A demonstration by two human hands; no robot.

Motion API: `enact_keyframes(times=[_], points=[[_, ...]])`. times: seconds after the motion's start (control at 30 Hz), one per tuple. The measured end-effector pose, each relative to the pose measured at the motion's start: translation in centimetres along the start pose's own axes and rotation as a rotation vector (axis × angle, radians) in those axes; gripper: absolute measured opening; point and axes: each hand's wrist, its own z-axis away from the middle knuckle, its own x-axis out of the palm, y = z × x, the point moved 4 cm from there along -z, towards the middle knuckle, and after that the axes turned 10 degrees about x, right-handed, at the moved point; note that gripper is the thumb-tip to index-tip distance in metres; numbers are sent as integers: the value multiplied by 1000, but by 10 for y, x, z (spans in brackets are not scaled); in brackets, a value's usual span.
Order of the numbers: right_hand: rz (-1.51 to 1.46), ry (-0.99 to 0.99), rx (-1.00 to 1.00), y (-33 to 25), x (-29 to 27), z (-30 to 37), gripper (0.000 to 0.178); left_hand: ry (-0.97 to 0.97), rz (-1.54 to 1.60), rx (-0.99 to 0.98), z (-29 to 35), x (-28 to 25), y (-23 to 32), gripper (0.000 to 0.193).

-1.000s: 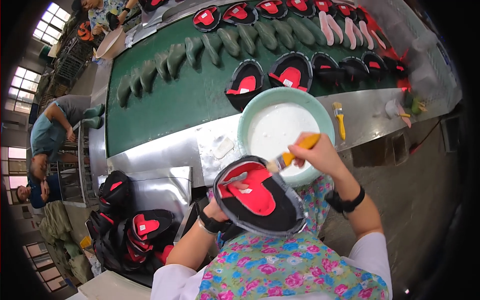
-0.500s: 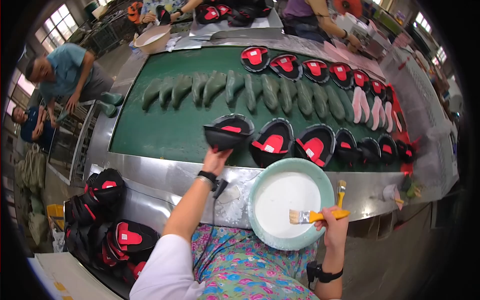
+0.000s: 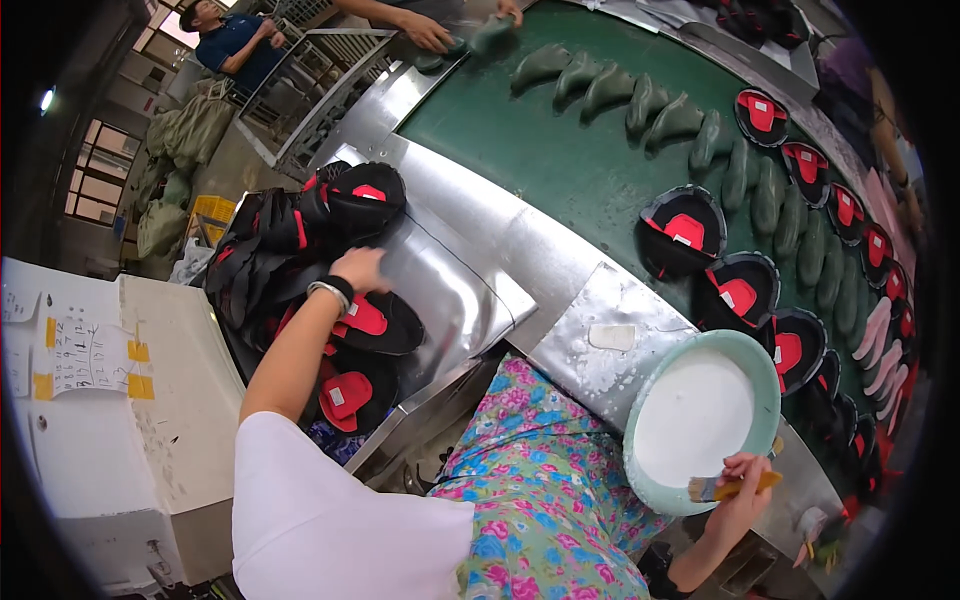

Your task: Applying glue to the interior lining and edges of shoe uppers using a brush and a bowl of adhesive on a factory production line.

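Observation:
My left hand (image 3: 360,270) is over a pile of black shoe uppers (image 3: 270,235) with red linings, just above an upper with a red tongue (image 3: 363,316). Its fingers look stretched out and hold nothing that I can see. In my right hand (image 3: 738,495) is a paintbrush (image 3: 722,488) with a yellow handle, its bristles over the rim side of a pale green basin (image 3: 640,465) of white liquid. A shoe upper (image 3: 683,233) stands at the left end of the near row on the green conveyor belt (image 3: 580,165).
Dark green shoe lasts (image 3: 675,120) line the belt's middle, with more uppers (image 3: 762,115) along the far side and pink insoles (image 3: 880,330) at the right. Another person's hands (image 3: 430,32) handle lasts at the belt's far left. A white cabinet (image 3: 90,440) stands left of me.
My left hand has let go of the upper, now on the belt, and moved left to the pile. The view has turned left. The brush stays in my right hand by the basin.

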Motion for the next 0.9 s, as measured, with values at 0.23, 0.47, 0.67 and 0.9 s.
enact_keyframes(times=[0.23,0.47,0.67,0.9], points=[[86,-94,0,-10,37,24,28,167,-59,-50,-15,14,-7,27],[605,-188,-706,-44,135,37,26,536,294,359,-2,-83,150,30],[1042,-343,-727,-13,173,49,53,164,969,781,45,-88,284,42],[657,-450,-530,-30,101,61,51,-172,1153,1203,92,-55,313,85]])
